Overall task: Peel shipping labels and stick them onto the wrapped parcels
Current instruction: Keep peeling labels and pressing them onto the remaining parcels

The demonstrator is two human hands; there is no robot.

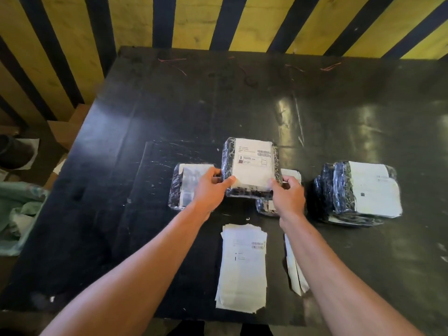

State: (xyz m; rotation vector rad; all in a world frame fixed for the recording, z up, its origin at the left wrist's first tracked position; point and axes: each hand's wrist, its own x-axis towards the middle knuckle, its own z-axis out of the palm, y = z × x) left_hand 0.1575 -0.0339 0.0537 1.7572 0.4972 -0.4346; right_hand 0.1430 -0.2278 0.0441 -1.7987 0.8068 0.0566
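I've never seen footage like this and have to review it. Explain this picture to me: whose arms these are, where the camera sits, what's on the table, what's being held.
There is no machine here. A person wears a camera on the head, looking forward and down, so the two bare arms are their own.

The left hand and right hand both grip a plastic-wrapped parcel from either side. It already carries a white shipping label on top.

On the black table lie a parcel on the left, one partly hidden under the right hand, and a stack of labelled parcels on the right. Nearer the person lie a pile of label sheets and some paper strips, partly hidden by the right arm.
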